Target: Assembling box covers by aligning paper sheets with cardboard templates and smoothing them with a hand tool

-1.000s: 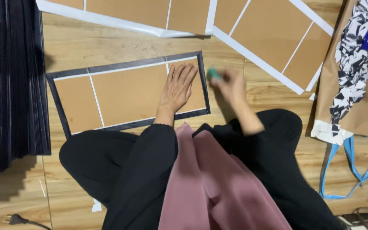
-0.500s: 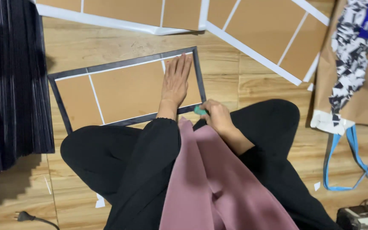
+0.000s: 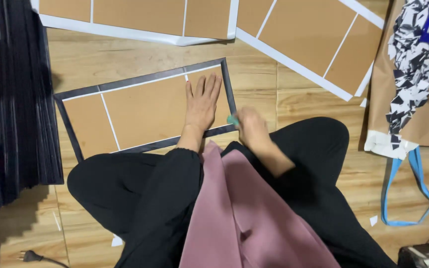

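Note:
A brown cardboard panel with a dark border and white dividing lines (image 3: 140,111) lies on the wooden floor in front of my crossed legs. My left hand (image 3: 202,104) rests flat on its right part, fingers spread. My right hand (image 3: 249,126) is blurred at the panel's right edge near the lower corner, closed around a small green tool (image 3: 232,119) whose tip touches the dark border.
Two larger cardboard panels with white borders (image 3: 140,20) (image 3: 314,39) lie beyond. A stack of dark sheets (image 3: 11,99) stands at the left. A brown paper bag of black-and-white scraps (image 3: 413,74) with blue handles is at the right. A power plug (image 3: 28,256) lies bottom left.
My right hand with the green tool moved from the panel's upper right down its right edge towards me, then slightly back up. My left hand stayed flat on the panel.

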